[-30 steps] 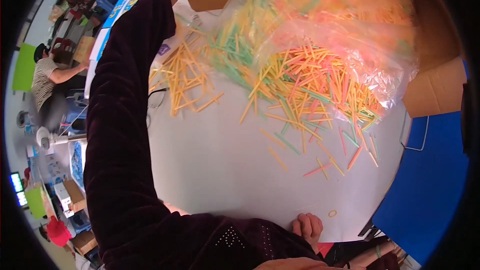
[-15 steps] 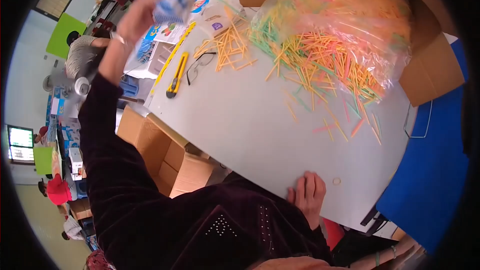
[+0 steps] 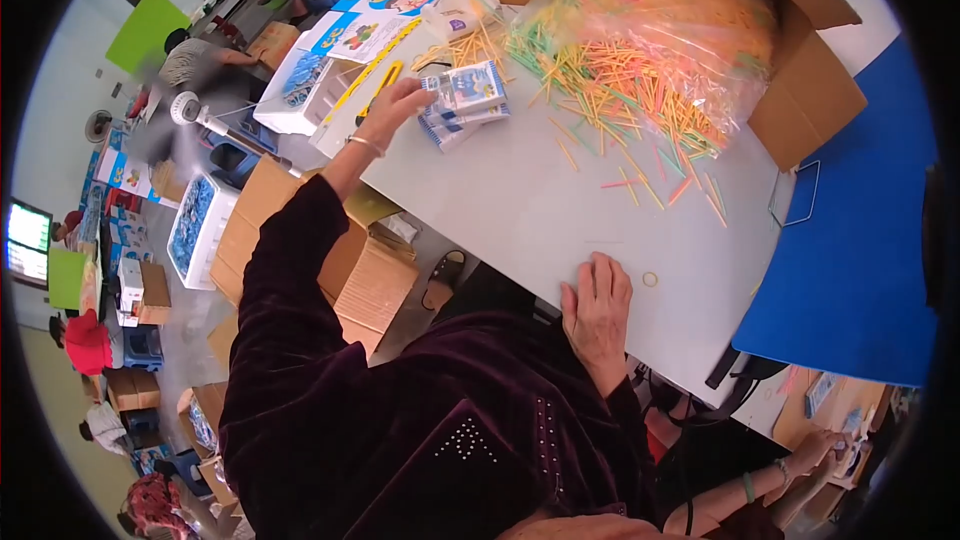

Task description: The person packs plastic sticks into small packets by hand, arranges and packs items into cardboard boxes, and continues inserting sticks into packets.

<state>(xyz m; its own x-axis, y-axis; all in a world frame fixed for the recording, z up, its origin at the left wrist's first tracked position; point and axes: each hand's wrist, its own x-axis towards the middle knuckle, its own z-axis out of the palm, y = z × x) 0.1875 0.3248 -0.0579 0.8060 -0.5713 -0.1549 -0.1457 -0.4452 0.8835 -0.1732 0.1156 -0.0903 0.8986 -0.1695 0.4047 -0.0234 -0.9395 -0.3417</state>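
At the left part of the grey table (image 3: 480, 210), my left hand (image 3: 390, 112) has its fingers closed at the left end of a small stack of blue-and-white printed packets (image 3: 470, 88). The packets sit on or just above the tabletop, and part of the fingertips is hidden. My right hand (image 3: 597, 308) lies palm down at the near table edge, fingers stretched, holding nothing. Beside it is a small rubber band (image 3: 650, 279). A yellow box cutter (image 3: 385, 85) lies beyond my left hand, partly covered. Loose yellow sticks or thin straws (image 3: 482, 48) are behind the packets.
A clear bag of colourful thin straws (image 3: 660, 50) spills over the far table, by an open cardboard box (image 3: 805, 90). A blue surface (image 3: 850, 230) adjoins at right. Below left stand cardboard boxes (image 3: 375, 285) and a white bin (image 3: 200, 230). A co-worker's forearms (image 3: 760, 485) show lower right.
My left hand has brought the blue-and-white packets from raised at the upper left down to the table beside the straws. My right hand stays resting at the table edge. The view has shifted.
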